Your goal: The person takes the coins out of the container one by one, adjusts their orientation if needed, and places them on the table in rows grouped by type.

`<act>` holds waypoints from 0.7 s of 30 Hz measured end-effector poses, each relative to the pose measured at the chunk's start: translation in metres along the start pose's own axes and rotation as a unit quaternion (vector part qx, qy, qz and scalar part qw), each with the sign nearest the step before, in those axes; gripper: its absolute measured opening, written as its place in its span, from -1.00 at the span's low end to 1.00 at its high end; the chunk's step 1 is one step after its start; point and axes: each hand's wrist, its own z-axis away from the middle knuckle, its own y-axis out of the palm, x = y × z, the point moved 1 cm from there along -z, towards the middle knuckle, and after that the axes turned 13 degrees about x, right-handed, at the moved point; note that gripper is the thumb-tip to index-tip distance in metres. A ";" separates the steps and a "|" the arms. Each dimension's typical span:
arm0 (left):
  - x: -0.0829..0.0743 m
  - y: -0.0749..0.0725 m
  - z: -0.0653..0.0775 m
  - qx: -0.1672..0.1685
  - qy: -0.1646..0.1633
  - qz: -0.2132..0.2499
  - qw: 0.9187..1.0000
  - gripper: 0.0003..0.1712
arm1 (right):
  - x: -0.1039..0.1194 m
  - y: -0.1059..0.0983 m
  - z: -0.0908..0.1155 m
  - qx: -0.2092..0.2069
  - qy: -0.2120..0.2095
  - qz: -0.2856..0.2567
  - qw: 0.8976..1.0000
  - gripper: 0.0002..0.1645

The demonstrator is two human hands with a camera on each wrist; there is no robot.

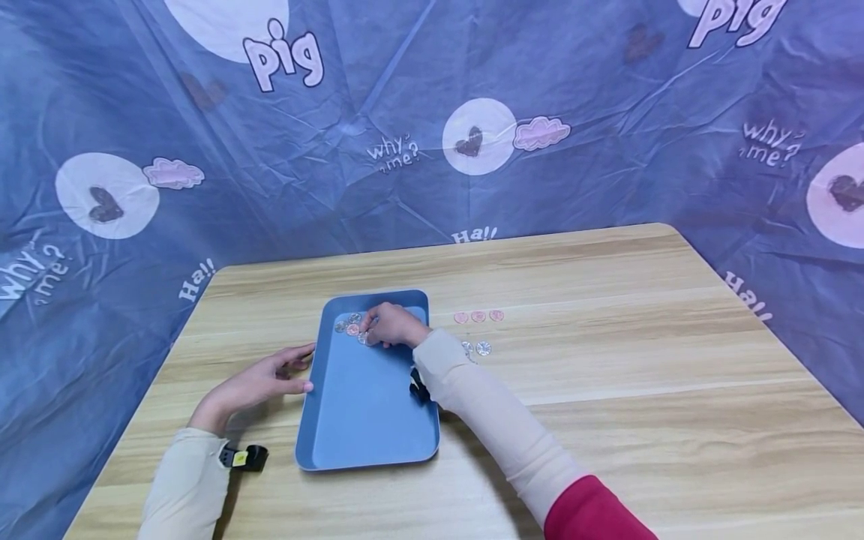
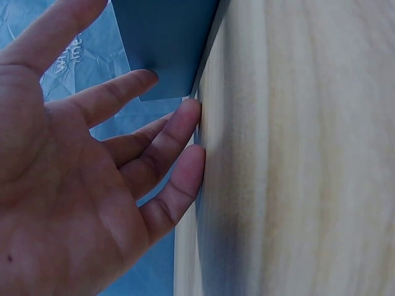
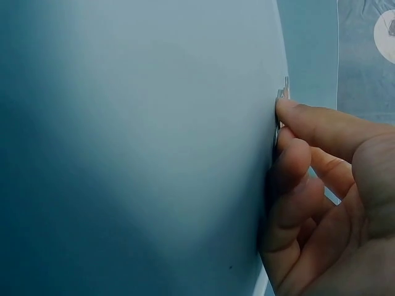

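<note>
A blue tray lies on the wooden table. Inside it, near the far left corner, a few small coins sit close together: silver coins and a copper-pink coin. My right hand reaches over the tray's right wall, its curled thumb and fingers pinching a silver coin flat at the tray floor beside that group. In the right wrist view the coin's thin edge shows at the fingertips. My left hand is at the tray's left wall, fingers extended and loosely spread, thumb at the rim.
Right of the tray, three copper-pink coins lie in a row. Nearer, silver coins lie partly behind the right sleeve. A blue printed cloth hangs behind the table.
</note>
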 end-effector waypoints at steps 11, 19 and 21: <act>-0.001 0.000 0.001 -0.002 -0.007 -0.004 1.000 -0.10 | 0.001 0.001 0.001 0.005 0.005 0.018 1.000 -0.90; -0.002 0.000 0.001 -0.003 -0.010 0.001 1.000 -0.13 | 0.000 -0.001 -0.001 0.035 -0.001 0.053 0.998 -0.89; -0.002 0.000 0.001 -0.003 -0.012 0.003 1.000 -0.14 | 0.000 -0.001 -0.001 0.042 -0.003 0.061 0.997 -0.87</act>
